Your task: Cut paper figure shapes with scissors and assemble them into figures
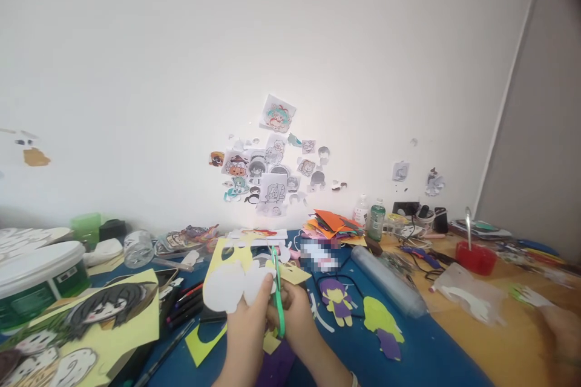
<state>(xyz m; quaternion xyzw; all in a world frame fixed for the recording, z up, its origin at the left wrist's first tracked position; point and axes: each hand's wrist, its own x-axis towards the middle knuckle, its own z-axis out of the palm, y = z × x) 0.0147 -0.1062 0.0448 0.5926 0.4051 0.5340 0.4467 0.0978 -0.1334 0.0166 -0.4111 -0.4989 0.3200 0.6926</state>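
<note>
Pinched in my left hand (254, 308) is a white paper cutout (224, 287) with rounded lobes. My right hand (293, 308) grips green-handled scissors (278, 296), which stand upright right beside the paper's right edge. Whether the blades bite into the paper, I cannot tell. Behind the cutout lies a yellow sheet (218, 254) with holes cut in it. To the right of my hands, a purple and yellow paper doll (338, 301) and a yellow-green paper shape (381, 317) rest on the blue mat (422, 357). Below my left hand is a yellow-green paper scrap (200, 344).
A white-lidded green tub (40, 278) and drawn paper figures (104, 308) occupy the left. Orange paper sheets (338, 224), a green bottle (376, 221) and a clear plastic roll (388, 278) stand or lie behind. A red tape holder (475, 257) and another person's blurred hand (560, 326) are at right.
</note>
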